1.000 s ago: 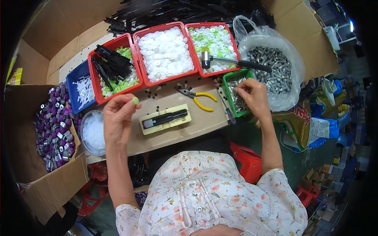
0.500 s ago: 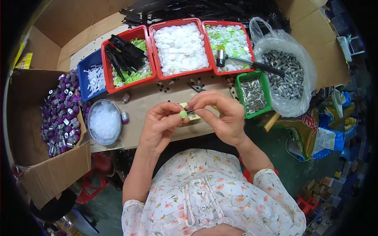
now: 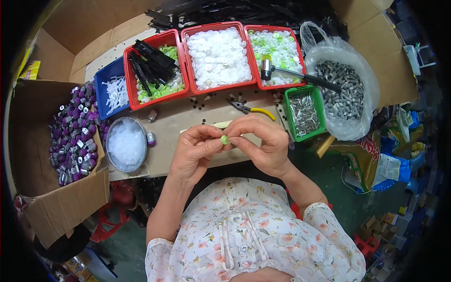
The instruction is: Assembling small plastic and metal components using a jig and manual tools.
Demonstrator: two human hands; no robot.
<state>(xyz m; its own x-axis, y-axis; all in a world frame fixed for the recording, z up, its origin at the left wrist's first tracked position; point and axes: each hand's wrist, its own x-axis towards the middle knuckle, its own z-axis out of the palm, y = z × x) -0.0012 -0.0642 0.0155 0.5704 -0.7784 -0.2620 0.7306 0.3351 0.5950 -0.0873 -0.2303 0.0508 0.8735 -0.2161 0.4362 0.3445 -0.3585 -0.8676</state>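
Note:
Both of my hands meet above the near middle of the table, around a small light-green round cap (image 3: 225,140). My left hand (image 3: 195,150) pinches the cap between thumb and fingertips from its left side. From the right, my right hand (image 3: 265,143) closes thumb and forefinger at the cap's other edge. Whatever sits behind the cap is hidden by my fingers. Just beyond my hands lies a pale cream block (image 3: 221,125), partly covered by them. Pliers with a yellow-and-black handle (image 3: 262,112) rest past my right hand.
Red bins hold white discs (image 3: 217,56), green and white caps (image 3: 277,47), and black plastic parts (image 3: 155,66). A hammer (image 3: 300,74) lies across the right bin. Around them are a green tray (image 3: 321,120), a bag of grey pieces (image 3: 340,89), a metal bowl (image 3: 144,155), and a carton (image 3: 70,207).
My hands have drawn closer together, and the green cap has shifted slightly right, between both sets of fingertips. A dark thin part seen beside the cap is now hidden. More of the pliers shows.

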